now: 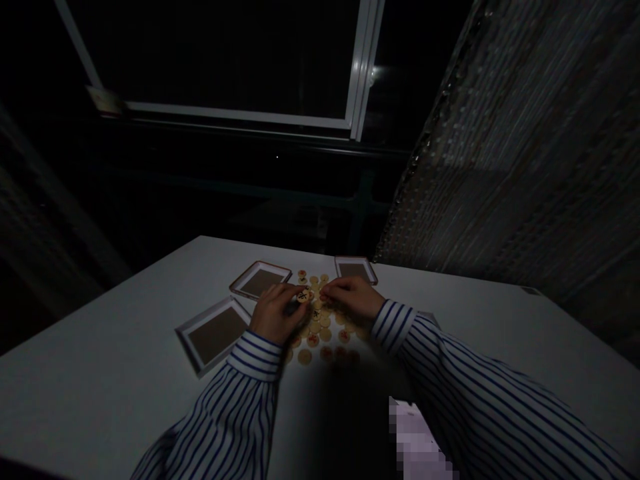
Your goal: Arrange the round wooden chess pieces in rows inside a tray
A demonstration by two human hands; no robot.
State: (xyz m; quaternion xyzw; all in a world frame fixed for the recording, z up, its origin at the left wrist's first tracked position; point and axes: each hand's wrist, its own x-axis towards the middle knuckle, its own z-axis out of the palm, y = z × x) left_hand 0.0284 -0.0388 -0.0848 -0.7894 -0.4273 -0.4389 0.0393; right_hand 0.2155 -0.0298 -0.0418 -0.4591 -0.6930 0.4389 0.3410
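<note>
Round wooden Chinese chess pieces lie in a loose heap on the white table, some with red or black characters and others blank side up. Between the thumb and fingers of my left hand is a Chinese chess piece with a black character, held above the left side of the heap. My right hand is closed in a pinch at the heap's upper right, close to the left fingertips. What its fingertips hold, if anything, is too small and dark to make out.
Open shallow boxes or lids stand around the pieces: a grey one at left, a brown-rimmed one behind it, another at the back right. A bead curtain hangs at right. The white table is dimly lit.
</note>
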